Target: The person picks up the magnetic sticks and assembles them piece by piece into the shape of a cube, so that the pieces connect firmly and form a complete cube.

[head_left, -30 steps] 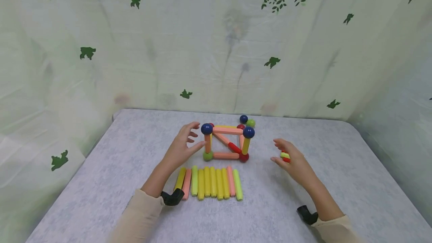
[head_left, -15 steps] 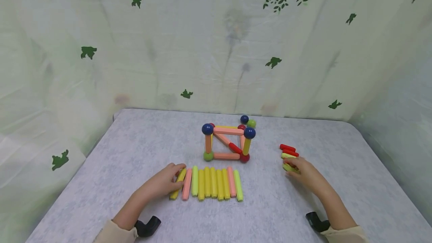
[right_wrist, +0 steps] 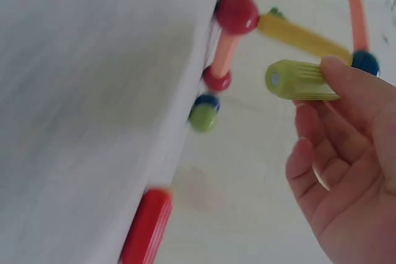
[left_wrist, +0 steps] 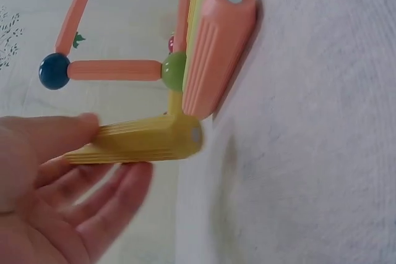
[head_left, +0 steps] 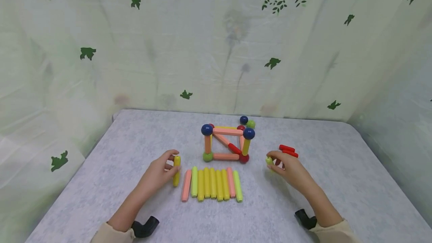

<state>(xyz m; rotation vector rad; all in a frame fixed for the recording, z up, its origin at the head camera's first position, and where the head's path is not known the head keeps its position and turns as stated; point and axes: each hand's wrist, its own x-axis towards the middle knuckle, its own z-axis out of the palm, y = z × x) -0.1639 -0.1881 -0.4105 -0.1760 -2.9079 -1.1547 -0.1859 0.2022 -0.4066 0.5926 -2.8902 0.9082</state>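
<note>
A frame of rods and balls [head_left: 227, 141] stands mid-table, blue balls on its top corners. In front of it lies a row of yellow, green and pink rods [head_left: 212, 183]. My left hand [head_left: 158, 173] pinches a yellow rod [head_left: 176, 170], lifted just left of the row; the left wrist view shows this yellow rod [left_wrist: 145, 140] between thumb and fingers. My right hand [head_left: 287, 166] holds a light green rod [head_left: 269, 160] at its fingertips, right of the frame. In the right wrist view the green rod [right_wrist: 297, 80] is pinched under the thumb.
Two red rods [head_left: 288, 150] lie on the grey table [head_left: 135, 141] behind my right hand. A blue ball [head_left: 243, 120] and a green ball [head_left: 251, 123] sit behind the frame. A leaf-patterned cloth backs the table.
My left hand came down from the frame to the row, took the leftmost yellow rod and lifted it. My right hand picked a green rod from the pile beside the red rods.
</note>
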